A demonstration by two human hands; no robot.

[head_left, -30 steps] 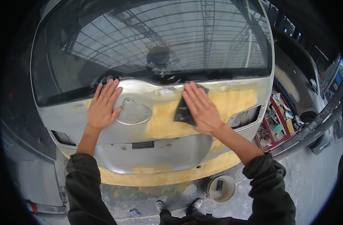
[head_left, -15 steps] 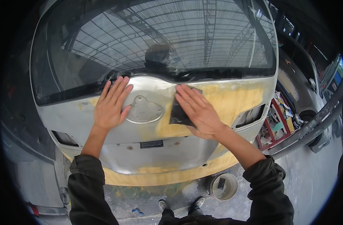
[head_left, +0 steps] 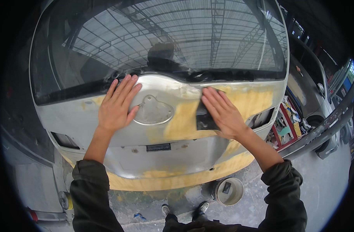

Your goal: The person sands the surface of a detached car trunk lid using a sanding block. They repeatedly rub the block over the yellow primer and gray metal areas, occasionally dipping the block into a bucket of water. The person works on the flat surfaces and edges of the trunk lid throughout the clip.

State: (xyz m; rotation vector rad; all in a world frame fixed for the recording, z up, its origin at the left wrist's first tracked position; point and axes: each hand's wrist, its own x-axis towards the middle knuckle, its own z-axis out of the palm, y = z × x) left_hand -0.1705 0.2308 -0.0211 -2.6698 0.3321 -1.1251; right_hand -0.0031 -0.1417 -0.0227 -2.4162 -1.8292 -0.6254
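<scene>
Head view: the two hands are apart on a silver-grey vehicle tailgate (head_left: pixel 84 124), below the rear window (head_left: pixel 165 34). The left hand (head_left: pixel 117 110) lies flat with fingers extended, holding nothing; its fingertips reach the window's dark lower border, and its thumb is beside a rounded recess (head_left: pixel 153 111). The right hand (head_left: pixel 226 116) lies flat over a black sheet (head_left: pixel 204 118), fingers extended and not clamped; its thumb is hidden. The sheet rests against the tailgate, over a yellow patch (head_left: pixel 180 123), right of the recess. On the floor (head_left: pixel 254 193) beneath stands a round bucket (head_left: pixel 237 194) containing a dark block (head_left: pixel 227 188). At right, a red-framed rack (head_left: pixel 275 136) with mixed items is near a dark car (head_left: pixel 309 89).
</scene>
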